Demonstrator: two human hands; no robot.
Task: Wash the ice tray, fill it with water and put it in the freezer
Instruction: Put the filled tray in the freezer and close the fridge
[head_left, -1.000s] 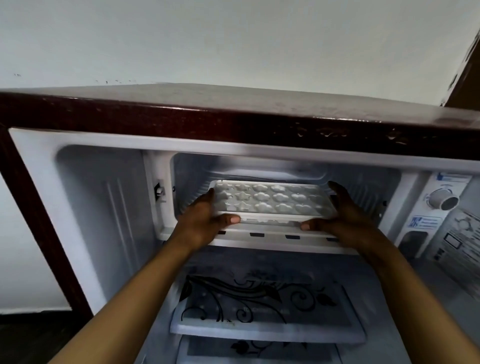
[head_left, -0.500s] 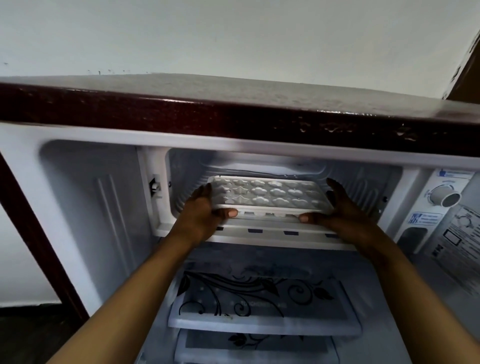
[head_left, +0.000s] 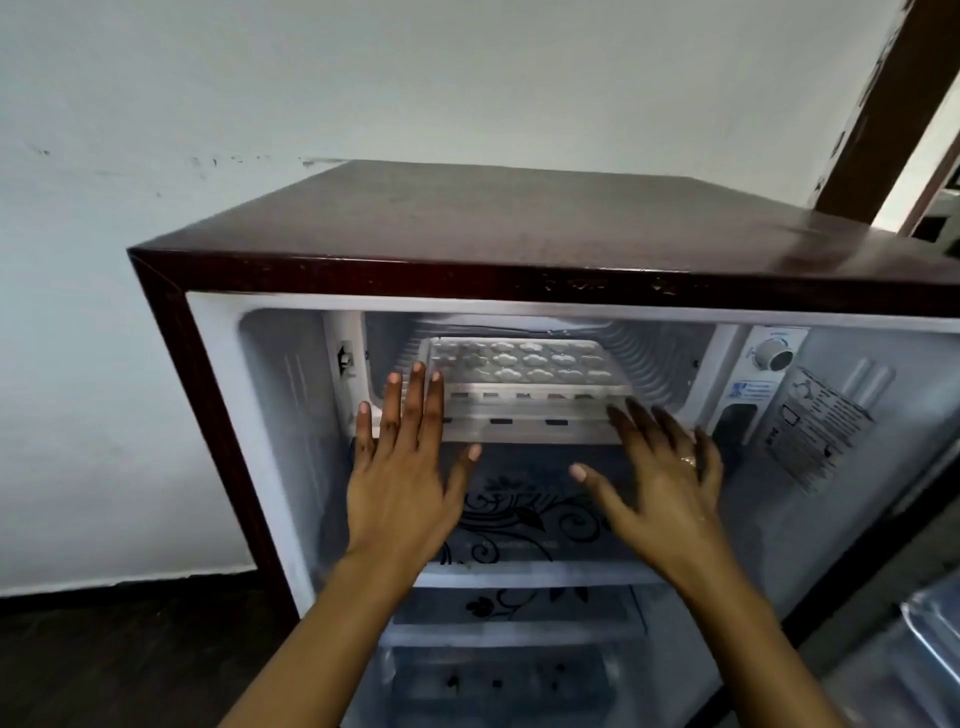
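Both grips were spread: left hand (head_left: 402, 473), right hand (head_left: 662, 467). The ice tray (head_left: 524, 366) lay inside the freezer (head_left: 657, 358), centre frame.

left hand (head_left: 402, 483): bare from fingertips to wrist; long, slender fingers with creased knuckles.
left nails (head_left: 394, 378): short, rounded and pale, plain on all five digits.
left forearm (head_left: 322, 639): bare and smooth down to the lower edge of the view.
right hand (head_left: 660, 488): bare except for one ring; long fingers, their tips in shadow.
small gold-coloured metal ring (head_left: 688, 460): thin band on the finger next to the little finger, near the knuckle, with a small raised, glinting top; finer detail too small to tell.
right thumbnail (head_left: 576, 472): short, rounded, pale; this hand's other nails are too dark to tell.
right forearm (head_left: 753, 639): bare and smooth down to the lower edge.
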